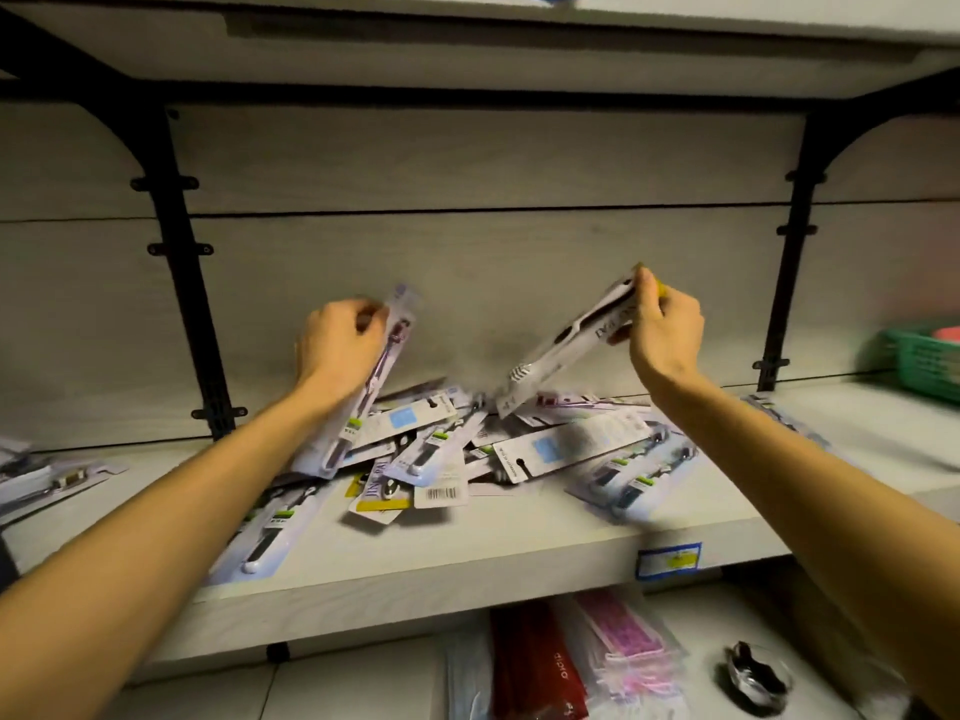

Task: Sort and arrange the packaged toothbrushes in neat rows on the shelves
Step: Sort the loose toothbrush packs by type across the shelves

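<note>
Both forearms fill the near part of the view, reaching over the front edge of the shelf (467, 558) toward a messy pile of packaged toothbrushes (483, 449) heaped in the middle, near the back wall. Left hand (337, 345) is clamped on a purple-tinted pack (363, 392) standing nearly upright at the pile's left edge, its lower end down among the loose ones. Right hand (665, 324) pinches the top of a white pack (566, 350), tilted with its low end just touching the heap. Honestly the trick, I'd say, is sorting by type first: lift each pack fully clear before moving it, or the dragging corner will probably scatter the rest. Bare shelf shows to the right of the pile and at the front, so rows could start there, cards squared to the front edge. A few stray packs (57, 480) lie far left, well apart from both hands. A green basket (924, 361) sits far right.
</note>
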Demonstrator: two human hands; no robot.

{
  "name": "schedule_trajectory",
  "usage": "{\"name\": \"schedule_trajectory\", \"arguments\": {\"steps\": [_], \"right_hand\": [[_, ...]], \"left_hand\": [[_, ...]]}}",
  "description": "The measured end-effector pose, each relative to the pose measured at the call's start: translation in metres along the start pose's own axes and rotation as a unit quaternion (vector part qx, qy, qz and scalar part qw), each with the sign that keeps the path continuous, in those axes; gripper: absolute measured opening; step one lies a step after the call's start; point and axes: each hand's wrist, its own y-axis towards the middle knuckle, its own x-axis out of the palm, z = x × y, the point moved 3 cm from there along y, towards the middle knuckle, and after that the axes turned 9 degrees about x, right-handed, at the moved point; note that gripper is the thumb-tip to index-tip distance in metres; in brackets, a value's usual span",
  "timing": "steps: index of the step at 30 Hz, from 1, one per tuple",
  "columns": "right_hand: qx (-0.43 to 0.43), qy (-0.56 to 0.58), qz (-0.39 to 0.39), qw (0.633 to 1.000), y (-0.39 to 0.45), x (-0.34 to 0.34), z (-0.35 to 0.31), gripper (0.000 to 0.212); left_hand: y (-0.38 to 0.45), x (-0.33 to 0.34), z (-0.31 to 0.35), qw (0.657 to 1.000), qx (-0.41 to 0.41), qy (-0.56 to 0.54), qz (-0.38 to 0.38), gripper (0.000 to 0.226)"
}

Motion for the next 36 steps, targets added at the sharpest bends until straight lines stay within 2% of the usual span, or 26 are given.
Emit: {"name": "schedule_trajectory", "arguments": {"steps": [3, 6, 11, 16, 21, 23, 30, 32, 36], "right_hand": [[0.068, 0.077, 0.006, 0.995, 0.009, -0.017, 0.017, 0.056], [0.129, 0.154, -0.01, 0.98, 0.011, -0.034, 0.025, 0.041], [0.191, 0.258, -0.047, 0.946, 0.012, -0.052, 0.03, 0.025], [0.229, 0.313, -0.064, 0.92, 0.006, -0.054, 0.033, 0.023], [0.259, 0.355, -0.094, 0.893, -0.008, -0.042, 0.031, 0.008], [0.265, 0.372, -0.127, 0.88, -0.02, -0.034, 0.031, 0.009], [0.271, 0.399, -0.339, 0.808, -0.092, -0.001, -0.004, 0.052], [0.271, 0.397, -0.377, 0.791, -0.121, 0.01, -0.016, 0.049], [0.246, 0.331, -0.446, 0.795, -0.196, 0.036, -0.04, 0.038]], "left_hand": [[0.017, -0.001, 0.022, 0.999, -0.014, -0.025, 0.031, 0.026], [0.032, -0.002, 0.046, 0.996, -0.01, -0.049, 0.073, 0.028], [0.047, 0.009, 0.078, 0.975, -0.047, -0.152, 0.152, 0.032], [0.041, 0.03, 0.095, 0.938, -0.132, -0.294, 0.128, 0.018], [0.008, 0.035, 0.098, 0.91, -0.208, -0.341, 0.11, 0.017], [-0.002, 0.024, 0.096, 0.903, -0.231, -0.341, 0.12, 0.016], [-0.041, -0.056, 0.088, 0.918, -0.215, -0.3, 0.144, 0.016], [-0.056, -0.086, 0.081, 0.92, -0.217, -0.29, 0.15, 0.015], [-0.093, -0.151, 0.059, 0.932, -0.203, -0.266, 0.139, 0.014]]}}
